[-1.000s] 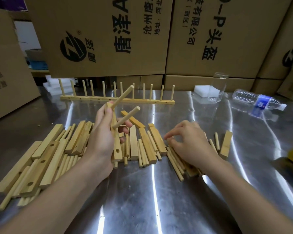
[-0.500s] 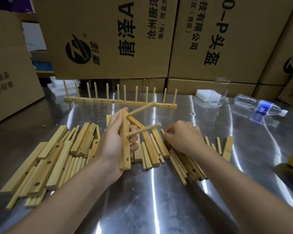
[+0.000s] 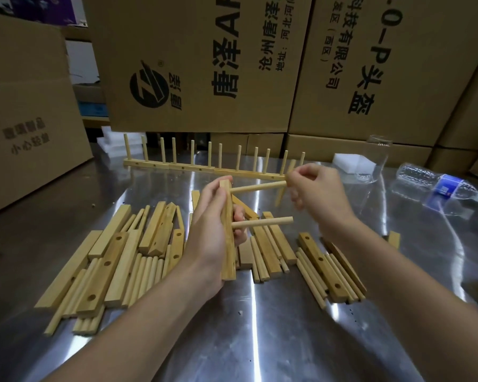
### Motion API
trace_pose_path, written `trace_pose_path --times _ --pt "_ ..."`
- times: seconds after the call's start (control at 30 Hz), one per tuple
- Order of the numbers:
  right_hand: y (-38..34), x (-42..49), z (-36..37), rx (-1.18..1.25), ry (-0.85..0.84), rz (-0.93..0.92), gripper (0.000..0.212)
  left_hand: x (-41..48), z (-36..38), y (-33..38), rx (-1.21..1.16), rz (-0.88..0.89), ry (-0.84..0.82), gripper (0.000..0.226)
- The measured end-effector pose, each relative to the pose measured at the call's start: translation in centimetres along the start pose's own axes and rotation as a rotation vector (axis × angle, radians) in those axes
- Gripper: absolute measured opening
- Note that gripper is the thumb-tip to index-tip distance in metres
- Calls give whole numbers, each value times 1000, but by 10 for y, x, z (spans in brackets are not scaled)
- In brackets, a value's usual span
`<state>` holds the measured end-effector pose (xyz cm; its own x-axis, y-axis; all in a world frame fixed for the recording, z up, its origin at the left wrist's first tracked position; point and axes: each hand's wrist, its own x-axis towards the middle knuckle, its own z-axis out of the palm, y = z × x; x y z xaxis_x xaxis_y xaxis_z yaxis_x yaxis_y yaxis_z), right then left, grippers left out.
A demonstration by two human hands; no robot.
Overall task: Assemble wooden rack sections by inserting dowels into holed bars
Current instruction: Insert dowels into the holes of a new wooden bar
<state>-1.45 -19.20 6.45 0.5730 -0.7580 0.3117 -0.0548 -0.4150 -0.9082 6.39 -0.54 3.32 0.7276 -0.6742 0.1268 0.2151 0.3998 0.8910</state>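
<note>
Above the steel worktop (image 3: 260, 326): left hand (image 3: 209, 230) grips a square pale-wood bar (image 3: 228, 257) upright.
Bar: two smooth round dowels (image 3: 262, 222) jut sideways.
Right hand (image 3: 323, 197): pinches a third dowel (image 3: 279, 195), tilted, near them.

A shiny metal surface (image 3: 260, 340) is streaked with bright lines of reflected light. Behind it, large brown cardboard boxes (image 3: 204, 64), printed with black characters and a round logo, are stacked like a wall across the back. Smaller boxes (image 3: 262, 143) are seen beneath them. Another box (image 3: 25, 119) is set at the left, and a dim gap (image 3: 86, 86) is left between.
</note>
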Motion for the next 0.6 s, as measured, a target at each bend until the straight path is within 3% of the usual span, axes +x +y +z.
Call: trace_pose_path --times 0.2,0.3,0.6 --pt "-9 -61 -27 494 -358 146 6 2 -2 5 54 116 82 31" --pt "1 -80 -20 673 -420 193 11 4 -4 5 25 120 118 33" --pt "10 -96 -3 601 -510 139 11 9 -10 0 -144 21 123 34"
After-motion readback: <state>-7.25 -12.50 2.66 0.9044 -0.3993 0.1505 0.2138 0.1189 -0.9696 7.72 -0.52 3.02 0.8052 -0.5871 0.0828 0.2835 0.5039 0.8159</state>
